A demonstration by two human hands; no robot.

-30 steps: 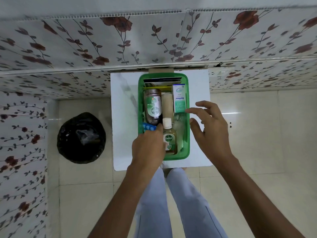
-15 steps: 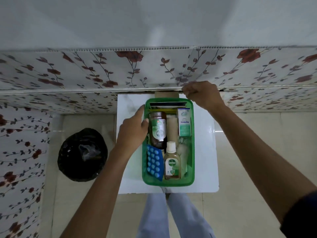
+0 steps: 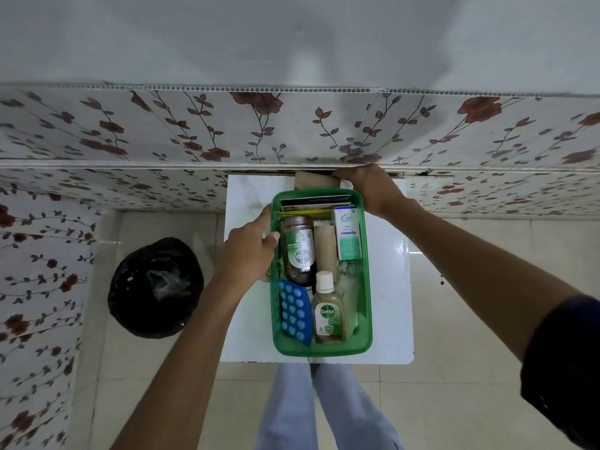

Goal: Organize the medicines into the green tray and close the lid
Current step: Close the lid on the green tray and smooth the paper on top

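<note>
Counting in green tray (image 3: 366,287) on white table (image 3: 393,287): two Dettol bottles, one blue blister pack (image 3: 293,311), one Optibex box (image 3: 347,232). Our left hand (image 3: 250,251) curls over tray's left rim; right hand (image 3: 370,186) pinches brown flat piece (image 3: 313,181) behind tray — lid, we cannot tell. Tiled floor, floral wall.
</note>
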